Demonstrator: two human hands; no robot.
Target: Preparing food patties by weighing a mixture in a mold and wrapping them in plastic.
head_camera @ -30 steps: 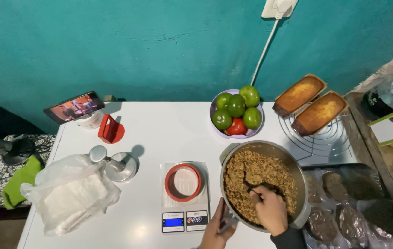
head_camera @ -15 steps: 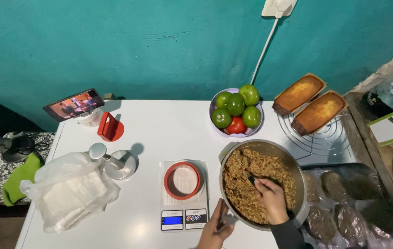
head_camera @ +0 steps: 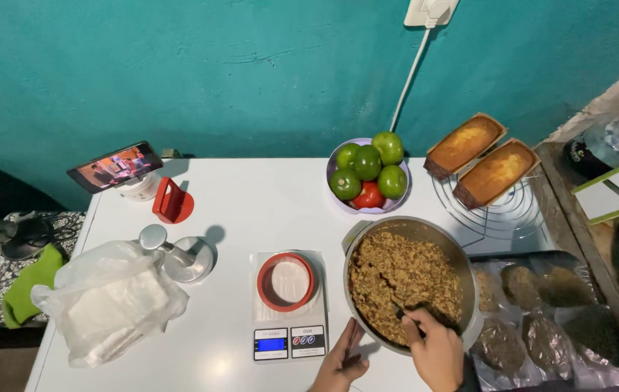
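A large metal pot (head_camera: 462, 263) full of a brown grainy mixture (head_camera: 396, 279) stands on the white table (head_camera: 251, 210). My right hand (head_camera: 436, 352) is inside the pot at its near edge, shut on a dark utensil (head_camera: 400, 312) that digs into the mixture. My left hand (head_camera: 340, 363) grips the pot's handle at the near left rim. Left of the pot a small digital scale (head_camera: 289, 341) carries a round red-rimmed mould (head_camera: 286, 282).
A bowl of green and red fruit (head_camera: 367, 178), two loaf cakes (head_camera: 480, 160) on a wire rack, wrapped patties on a dark tray (head_camera: 534, 319), a white plastic bag (head_camera: 106, 305), a metal press (head_camera: 179, 258), a red cutter (head_camera: 171, 203) and a propped phone (head_camera: 115, 165).
My right hand has moved the utensil from the pot's near middle toward the near right edge, turning the mixture. The left hand stays on the handle.
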